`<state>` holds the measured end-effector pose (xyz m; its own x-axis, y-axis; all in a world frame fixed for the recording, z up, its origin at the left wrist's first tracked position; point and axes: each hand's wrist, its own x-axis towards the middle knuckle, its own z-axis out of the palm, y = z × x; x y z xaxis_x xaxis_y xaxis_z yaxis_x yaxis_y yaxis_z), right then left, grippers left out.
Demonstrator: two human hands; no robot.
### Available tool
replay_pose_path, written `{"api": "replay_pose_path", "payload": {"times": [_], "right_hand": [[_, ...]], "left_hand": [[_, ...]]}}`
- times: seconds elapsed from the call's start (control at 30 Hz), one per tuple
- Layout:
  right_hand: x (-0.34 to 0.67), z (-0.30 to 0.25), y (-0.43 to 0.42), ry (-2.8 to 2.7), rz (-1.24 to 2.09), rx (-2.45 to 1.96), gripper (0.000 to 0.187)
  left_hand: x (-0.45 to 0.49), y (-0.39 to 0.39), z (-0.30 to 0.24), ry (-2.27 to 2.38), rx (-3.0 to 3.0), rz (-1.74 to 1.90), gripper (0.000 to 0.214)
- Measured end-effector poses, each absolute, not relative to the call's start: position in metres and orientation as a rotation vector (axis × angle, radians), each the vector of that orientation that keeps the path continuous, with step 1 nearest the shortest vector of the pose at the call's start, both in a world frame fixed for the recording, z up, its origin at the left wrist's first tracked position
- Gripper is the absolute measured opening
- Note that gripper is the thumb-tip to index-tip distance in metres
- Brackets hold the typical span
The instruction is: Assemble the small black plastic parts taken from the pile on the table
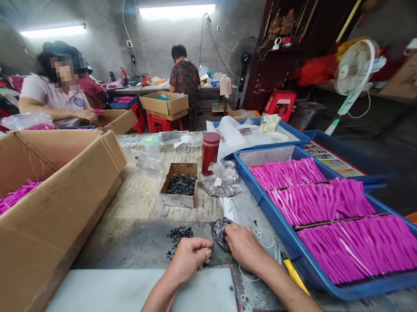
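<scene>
My left hand (193, 253) is closed over the front of the table, thumb and fingertips pressed together; what they hold, if anything, is too small to make out. Just behind it lies a loose pile of small black pieces (179, 235). My right hand (243, 243) has its curled fingers on a dark crumpled plastic bag (219, 233), and its fingertips are partly hidden there. Beyond the hands stands a small cardboard box (178, 201) filled with similar black pieces (182, 184). Below my left hand lies a pale flat board (144, 294).
At right, a blue tray (326, 285) holds rows of magenta strips (363, 247); a yellow-handled tool (294, 276) lies beside it. A large cardboard box (48, 246) with magenta pieces stands left. Behind are a red cylinder (210, 154) and a clear bag (221, 181). Two co-workers sit farther back.
</scene>
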<state>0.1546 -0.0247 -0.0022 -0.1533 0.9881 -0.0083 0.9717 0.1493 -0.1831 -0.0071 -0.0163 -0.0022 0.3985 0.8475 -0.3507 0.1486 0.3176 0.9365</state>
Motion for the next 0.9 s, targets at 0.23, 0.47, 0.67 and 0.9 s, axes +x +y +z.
{"api": "replay_pose_path", "payload": {"times": [0.23,0.47,0.67,0.9], "right_hand": [[0.16,-0.005,-0.028,-2.17,0.297,-1.88,0.017],[0.166,-0.01,-0.029,-2.031,0.401,-1.736,0.022],[0.17,-0.003,-0.034,-1.928,0.478,-1.654,0.027],[0.168,0.004,-0.044,-1.751,0.602,-1.575,0.023]], "left_hand": [[-0.004,-0.015,-0.006,1.081,1.176,0.623,0.011],[-0.002,-0.015,0.001,1.081,1.202,0.644,0.013],[0.0,-0.015,0.004,1.048,1.25,0.725,0.014],[0.006,-0.016,0.008,1.004,1.222,0.75,0.019]]}}
